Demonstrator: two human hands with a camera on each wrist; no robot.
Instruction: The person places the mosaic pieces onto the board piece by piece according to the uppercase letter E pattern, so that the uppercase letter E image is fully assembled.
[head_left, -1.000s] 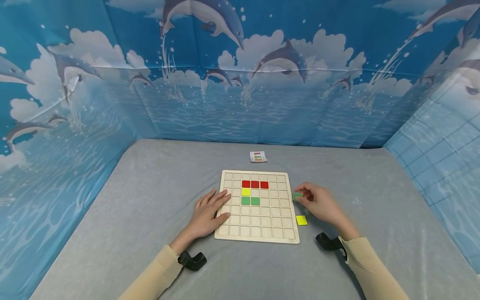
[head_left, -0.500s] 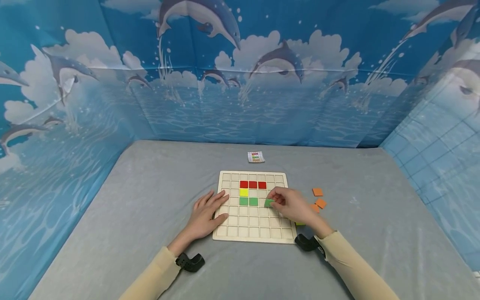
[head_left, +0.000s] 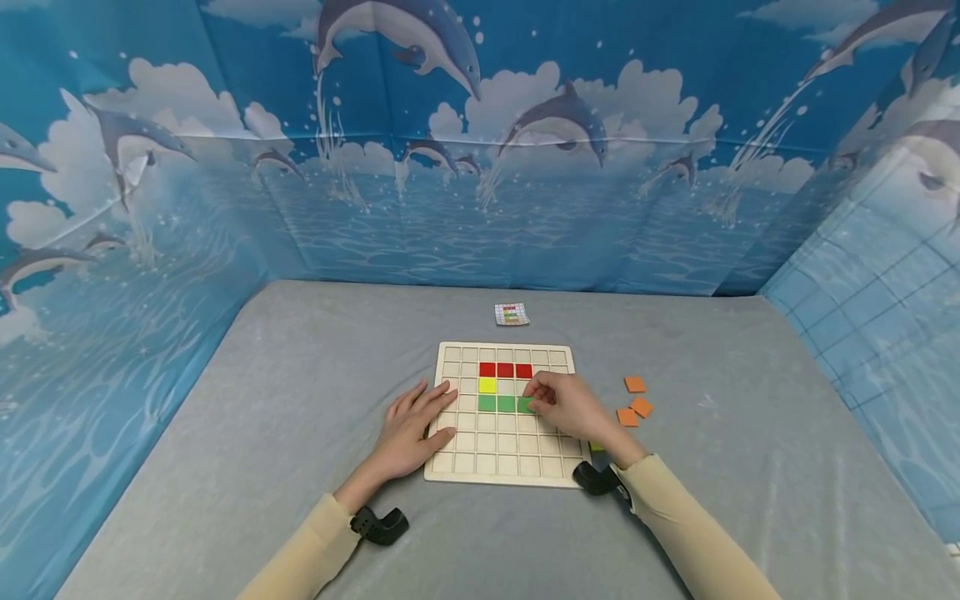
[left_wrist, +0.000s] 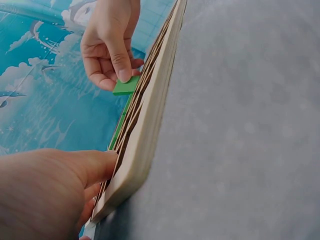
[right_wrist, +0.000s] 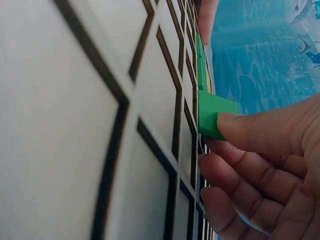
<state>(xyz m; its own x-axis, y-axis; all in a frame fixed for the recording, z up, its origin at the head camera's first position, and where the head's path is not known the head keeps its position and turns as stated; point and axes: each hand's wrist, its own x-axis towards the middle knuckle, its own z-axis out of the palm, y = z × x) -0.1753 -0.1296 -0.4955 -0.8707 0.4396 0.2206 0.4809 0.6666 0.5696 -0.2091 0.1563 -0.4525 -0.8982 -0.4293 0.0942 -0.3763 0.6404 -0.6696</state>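
Observation:
My right hand pinches a green square tile between thumb and fingers. In the right wrist view the tile stands tilted, one edge right at a cell of the wooden grid board. Just left of it, two green tiles lie in the same row. Higher on the board are a row of three red tiles and one yellow tile. With fingers spread, my left hand rests on the board's left edge; its thumb shows over the rim in the left wrist view.
Several orange tiles lie on the grey cloth right of the board. A second yellow tile is partly covered by the right wrist. Behind the board lies a small card with a coloured grid pattern. A dolphin-print curtain surrounds the table.
My right hand has carried the green tile leftward from beside the board to the cell next to the other green tiles. The orange tiles came into sight. My left hand stays put.

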